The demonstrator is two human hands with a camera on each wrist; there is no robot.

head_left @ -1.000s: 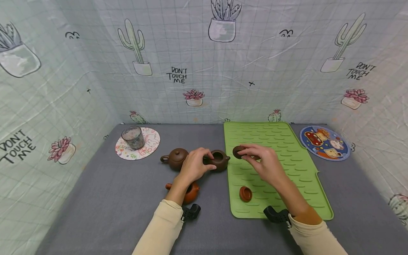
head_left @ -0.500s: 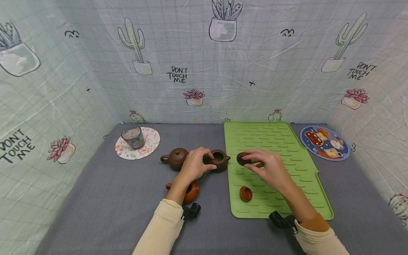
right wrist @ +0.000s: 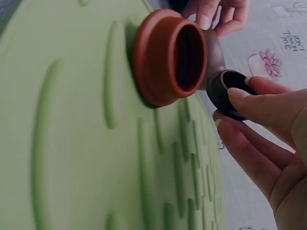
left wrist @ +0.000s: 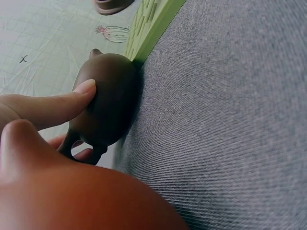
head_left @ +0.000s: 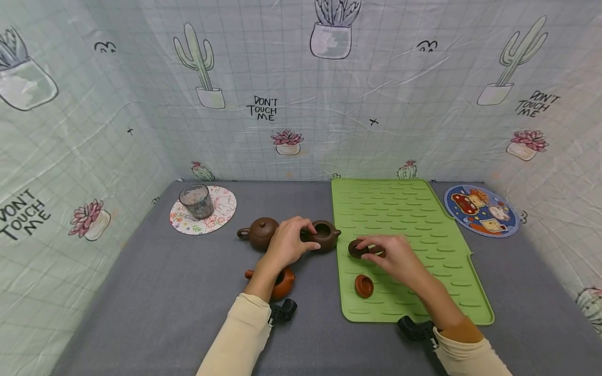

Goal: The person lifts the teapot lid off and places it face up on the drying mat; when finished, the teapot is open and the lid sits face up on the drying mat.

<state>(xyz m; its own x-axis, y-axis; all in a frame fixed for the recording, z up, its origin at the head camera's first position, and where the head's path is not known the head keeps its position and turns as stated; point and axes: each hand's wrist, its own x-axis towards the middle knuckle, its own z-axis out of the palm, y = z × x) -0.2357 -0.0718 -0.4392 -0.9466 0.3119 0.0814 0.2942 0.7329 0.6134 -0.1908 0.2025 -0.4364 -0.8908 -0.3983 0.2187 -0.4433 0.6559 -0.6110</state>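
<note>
My left hand [head_left: 288,244] holds a lidless dark brown teapot [head_left: 326,241] at its handle end. In the left wrist view the thumb presses on the side of that teapot [left wrist: 112,103], with fingers behind the handle. Over the green mat, my right hand [head_left: 397,256] pinches a dark brown teapot lid [head_left: 356,250] between thumb and fingers. Its hollow underside shows in the right wrist view, where the lid [right wrist: 218,96] is near an orange-brown lid [right wrist: 156,55] lying hollow side up on the mat. Under my left wrist is an orange-brown teapot [head_left: 284,284], lidless and partly hidden.
Left of my left hand stands a lidded dark brown teapot [head_left: 260,232]. A glass [head_left: 199,206] sits on a floral coaster [head_left: 226,203] at the back left. The green ridged mat [head_left: 395,201] covers the right side, with a blue patterned coaster [head_left: 505,224] beyond it.
My right hand has carried the dark lid slightly right, then toward me over the mat, closer to the orange-brown lid. My left hand keeps its place at the teapot.
</note>
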